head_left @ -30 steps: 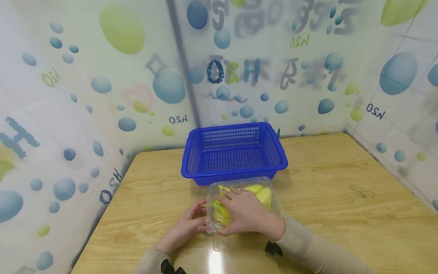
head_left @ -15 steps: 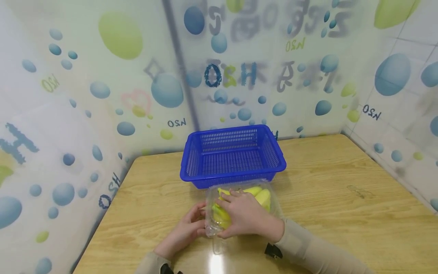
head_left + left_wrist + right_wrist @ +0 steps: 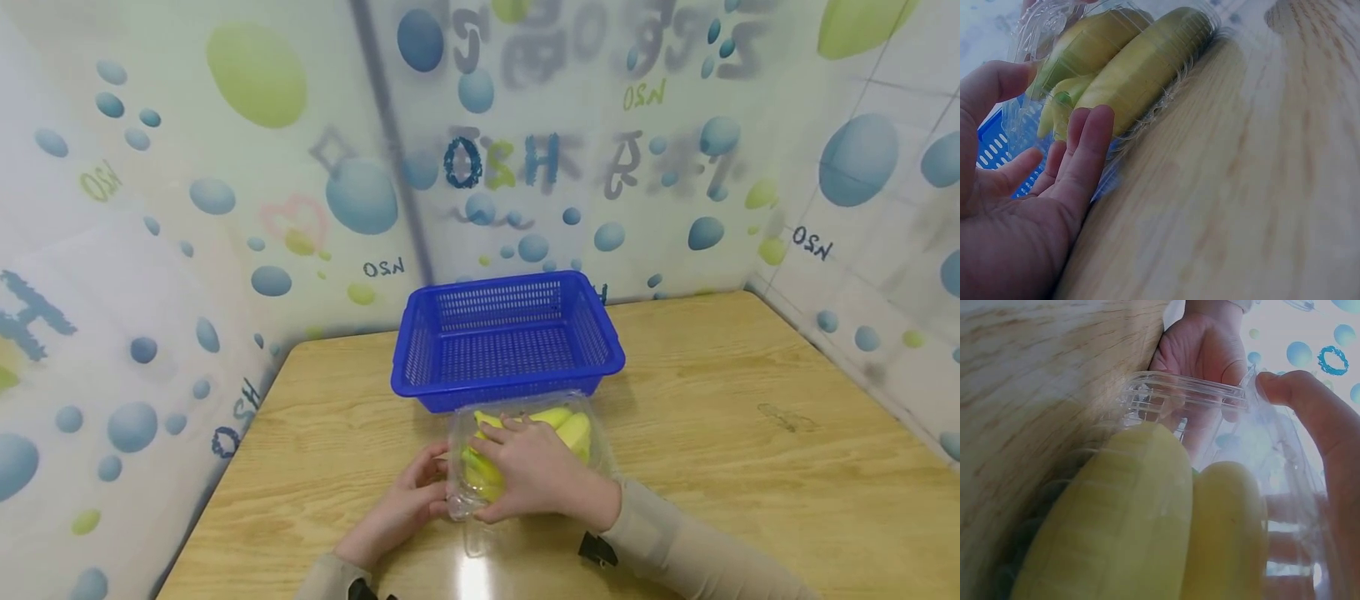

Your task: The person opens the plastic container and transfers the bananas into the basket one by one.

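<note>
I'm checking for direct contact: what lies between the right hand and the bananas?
The clear container: the right wrist view shows its plastic between the right hand and the bananas.

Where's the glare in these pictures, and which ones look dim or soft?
Head view: bright, with glare on the table in front of the clear container; left wrist view: dim, wood grain soft; right wrist view: bananas dim and soft-edged, small highlights on the clear container, wall washed out.

left hand (image 3: 408,502) loosely curved, right hand (image 3: 534,473) flatter, palm down
</note>
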Tool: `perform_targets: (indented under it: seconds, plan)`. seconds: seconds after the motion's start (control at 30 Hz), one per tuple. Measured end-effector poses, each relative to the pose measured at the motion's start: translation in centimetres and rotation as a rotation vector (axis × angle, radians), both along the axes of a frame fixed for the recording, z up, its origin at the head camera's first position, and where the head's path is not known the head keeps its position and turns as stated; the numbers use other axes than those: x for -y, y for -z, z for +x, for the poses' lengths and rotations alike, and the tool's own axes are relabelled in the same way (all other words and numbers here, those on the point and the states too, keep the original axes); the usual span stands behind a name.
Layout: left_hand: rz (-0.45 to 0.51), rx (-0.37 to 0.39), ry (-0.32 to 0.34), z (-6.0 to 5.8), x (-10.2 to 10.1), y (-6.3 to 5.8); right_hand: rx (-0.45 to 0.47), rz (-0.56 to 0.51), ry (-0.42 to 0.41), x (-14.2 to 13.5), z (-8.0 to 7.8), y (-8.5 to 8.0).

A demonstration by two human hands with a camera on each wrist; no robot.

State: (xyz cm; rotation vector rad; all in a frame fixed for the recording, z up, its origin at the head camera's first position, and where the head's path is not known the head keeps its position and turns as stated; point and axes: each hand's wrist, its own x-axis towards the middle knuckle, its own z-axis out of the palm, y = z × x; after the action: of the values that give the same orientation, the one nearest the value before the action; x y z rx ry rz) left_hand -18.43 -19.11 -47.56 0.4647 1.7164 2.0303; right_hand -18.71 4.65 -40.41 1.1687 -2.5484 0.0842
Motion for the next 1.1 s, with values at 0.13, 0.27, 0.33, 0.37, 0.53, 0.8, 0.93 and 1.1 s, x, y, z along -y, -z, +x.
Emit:
perform_targets:
  seconds: [0.13, 0.27, 0.33, 0.37, 0.53, 0.8, 0.93, 1.1]
  plan:
    - [0.001, -0.002, -0.001, -0.05, 0.05, -0.01, -0.02, -0.004, -0.003, 0.03, -0.13, 0.11]
    - [0.003, 0.001, 0.001, -0.05, 0.06, -0.06, -0.026, -0.009, -0.003, 0.02, -0.18, 0.09]
    - [0.002, 0.002, 0.001, -0.04, 0.05, -0.11, -0.025, -0.012, -0.003, 0.02, -0.19, 0.06]
    - [0.002, 0.002, 0.002, -0.03, 0.04, -0.12, -0.025, -0.013, -0.003, 0.01, -0.19, 0.05]
    - [-0.001, 0.003, 0.004, -0.05, 0.01, -0.15, -0.018, -0.01, -0.003, -0.01, -0.17, 0.04]
    - [-0.002, 0.002, 0.007, -0.03, 0.02, -0.2, -0.021, -0.008, -0.002, 0.01, -0.14, 0.04]
    - [-0.003, 0.0, 0.006, -0.01, 0.04, -0.21, -0.022, -0.009, -0.001, 0.01, -0.09, -0.01]
    - [-0.002, -0.002, 0.004, -0.08, 0.07, -0.07, -0.016, -0.009, 0.002, 0.02, -0.02, -0.03]
